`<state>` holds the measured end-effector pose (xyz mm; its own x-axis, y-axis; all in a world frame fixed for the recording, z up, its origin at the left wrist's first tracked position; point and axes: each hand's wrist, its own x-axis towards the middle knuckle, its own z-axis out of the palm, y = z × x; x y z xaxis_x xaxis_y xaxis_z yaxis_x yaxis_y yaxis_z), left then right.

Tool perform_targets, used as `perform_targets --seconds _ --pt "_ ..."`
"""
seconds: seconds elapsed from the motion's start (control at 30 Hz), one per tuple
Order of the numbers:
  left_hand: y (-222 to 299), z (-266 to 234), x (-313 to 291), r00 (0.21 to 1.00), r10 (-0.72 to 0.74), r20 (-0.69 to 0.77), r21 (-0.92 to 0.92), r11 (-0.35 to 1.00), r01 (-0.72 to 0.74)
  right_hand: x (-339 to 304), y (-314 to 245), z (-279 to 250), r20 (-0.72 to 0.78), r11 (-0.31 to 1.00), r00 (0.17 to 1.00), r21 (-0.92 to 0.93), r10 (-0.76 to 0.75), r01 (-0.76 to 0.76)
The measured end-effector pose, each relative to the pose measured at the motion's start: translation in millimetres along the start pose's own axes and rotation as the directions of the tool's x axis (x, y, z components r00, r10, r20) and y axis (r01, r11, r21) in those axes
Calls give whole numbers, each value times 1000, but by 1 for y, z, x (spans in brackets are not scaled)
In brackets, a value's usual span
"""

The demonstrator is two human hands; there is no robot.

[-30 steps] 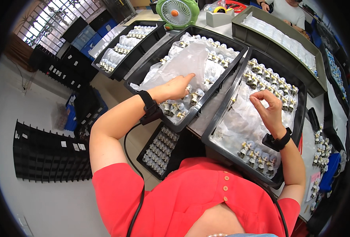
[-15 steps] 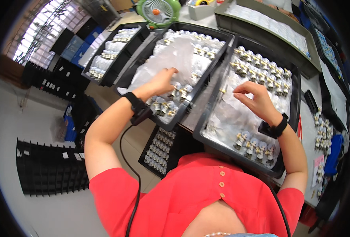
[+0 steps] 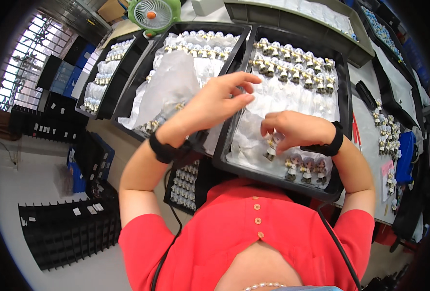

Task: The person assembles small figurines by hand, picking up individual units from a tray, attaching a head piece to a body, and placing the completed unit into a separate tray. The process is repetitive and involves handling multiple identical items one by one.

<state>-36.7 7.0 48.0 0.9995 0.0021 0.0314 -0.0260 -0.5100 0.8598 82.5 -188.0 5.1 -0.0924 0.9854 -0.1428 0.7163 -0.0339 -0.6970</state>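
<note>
My right hand (image 3: 297,130) reaches over the near part of the right black tray (image 3: 223,154), thumb and fingers closed around a small figurine (image 3: 272,147) with a pale head and dark base. The held figurine is tilted, just left of a short row of similar figurines (image 3: 306,168) lying on white wrapping film (image 3: 246,140). My left hand (image 3: 222,99), fingers apart and holding nothing, hovers over the gap between the two big trays, its fingertips above the right tray's left side. More figurines (image 3: 292,63) lie in rows at that tray's far end.
Left of my left hand, a second black tray (image 3: 246,36) holds figurines partly covered by a translucent sheet (image 3: 173,80). A narrower tray (image 3: 98,99) stands farther left. A green fan (image 3: 152,15) and a grey-green bin (image 3: 292,26) are at the back. Loose figurines (image 3: 388,136) lie at the right.
My left hand has moved right, from the middle tray to the right tray's edge. My right hand has come nearer to me and now grips a figurine. The view has shifted.
</note>
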Motion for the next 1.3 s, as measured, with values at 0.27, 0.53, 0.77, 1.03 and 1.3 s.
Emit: perform_targets --seconds 0.27,0.53,0.77,1.03,1.3 --pt "-23 24 34 969 -172 179 -602 760 246 -1 1 -31 -575 981 813 192 86 32" --pt "-34 23 34 964 -112 242 -647 722 246 7 10 -28 -698 992 715 55 -40 110" --pt "-29 23 34 959 -58 279 -780 569 261 11 12 -24 -719 953 694 221 18 205" --pt "-27 24 34 959 -12 282 -830 498 250 12 17 -23 -693 887 713 388 102 251" --pt "-33 25 34 963 12 268 -877 416 239 13 18 -22 -684 868 718 428 128 252"
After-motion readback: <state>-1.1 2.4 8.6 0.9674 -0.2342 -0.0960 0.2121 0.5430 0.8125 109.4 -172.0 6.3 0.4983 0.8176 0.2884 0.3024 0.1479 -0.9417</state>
